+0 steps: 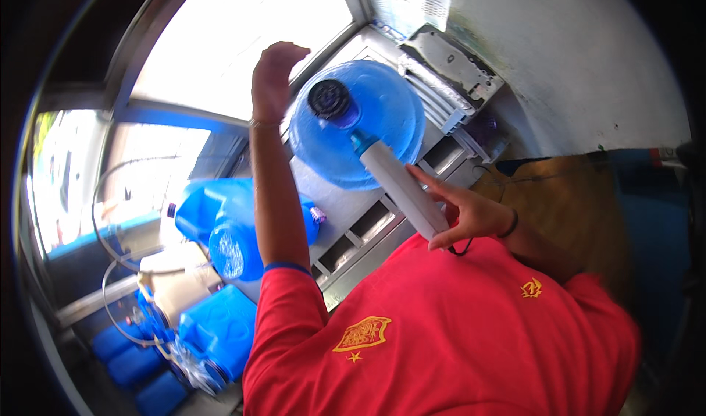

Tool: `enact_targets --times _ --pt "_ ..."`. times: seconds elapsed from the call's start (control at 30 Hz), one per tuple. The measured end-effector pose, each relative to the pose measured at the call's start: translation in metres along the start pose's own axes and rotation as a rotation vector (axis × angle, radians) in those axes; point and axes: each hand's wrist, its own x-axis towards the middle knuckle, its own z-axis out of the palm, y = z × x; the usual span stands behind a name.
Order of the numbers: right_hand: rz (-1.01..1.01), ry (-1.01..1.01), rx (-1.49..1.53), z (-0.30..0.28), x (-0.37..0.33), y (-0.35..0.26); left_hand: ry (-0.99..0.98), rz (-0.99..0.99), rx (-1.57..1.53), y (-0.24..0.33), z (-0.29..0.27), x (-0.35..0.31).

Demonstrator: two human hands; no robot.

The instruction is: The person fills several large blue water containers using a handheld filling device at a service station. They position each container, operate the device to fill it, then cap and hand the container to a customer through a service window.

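Observation:
A large round blue water jug (401, 107) stands on the counter in front of me, with a dark ribbed cap (329, 99) on its neck. My right hand (474, 211) grips a long pale grey hand tool (401, 180) with a blue-green tip. A short black cord shows at its lower end. The tip points at the jug, close to its neck; whether they touch I cannot tell. Raised at the jug's left side, my left hand (273, 81) holds nothing I can see, its fingers bent toward the right.
Blue containers (202, 210) lie left of my left arm. Lower down are a beige jug (176, 276) and another blue container (220, 331), with a thin grey hose (107, 258) looping past. A worn white metal box (452, 66) stands behind the jug, near the wall (588, 70).

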Motion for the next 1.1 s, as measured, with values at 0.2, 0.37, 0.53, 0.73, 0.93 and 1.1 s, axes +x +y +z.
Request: enact_targets --times 0.2,0.37,0.53,0.73,0.93,1.1 --pt "-0.03 -0.016 -0.012 -0.008 -0.009 0.005 -0.289 -0.112 -0.088 0.023 0.071 -0.026" --pt "-0.068 -0.021 0.047 -0.018 -0.019 0.006 0.104 -0.076 -0.055 0.018 0.094 -0.044" --pt "-0.029 -0.051 0.061 -0.036 -0.026 -0.002 0.789 0.049 0.127 0.002 0.143 -0.051" --pt "-0.151 -0.111 0.147 -0.065 -0.019 -0.009 0.581 -0.063 -0.122 0.009 0.114 -0.054" --pt "-0.151 -0.206 0.194 -0.1 -0.005 -0.016 0.296 -0.136 -0.142 0.026 0.084 -0.021" --pt "-0.198 -0.219 0.115 -0.108 -0.005 -0.023 0.017 -0.216 -0.136 0.031 0.087 -0.022"
